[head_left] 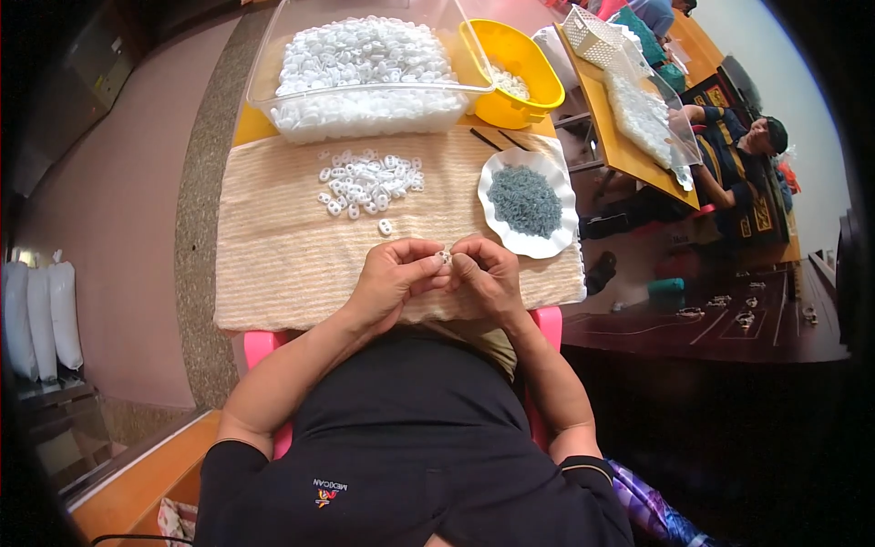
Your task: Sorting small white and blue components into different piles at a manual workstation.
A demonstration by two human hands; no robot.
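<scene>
- Centrally, a small pale part (444, 258) sits between the fingertips of both hands, over the cloth (283, 273); it is too small and too covered for its shape to be told.
- The left hand (394, 273) is closed in a pinch, thumb and forefinger on the part.
- The right hand (492, 281) pinches it from the opposite side, fingers bent inward.
- Just ahead of the left hand lies a single white two-holed piece (385, 227).
- Beyond that, a loose heap of similar pieces (369, 185) spreads out.
- Ahead and to the right of the right hand, a wavy-rimmed white dish (538, 246) holds grey-blue bits (526, 202).
- Farthest ahead of the hands stands a clear tub (383, 88) of white pieces, a yellow basin (510, 114) to its right.
</scene>
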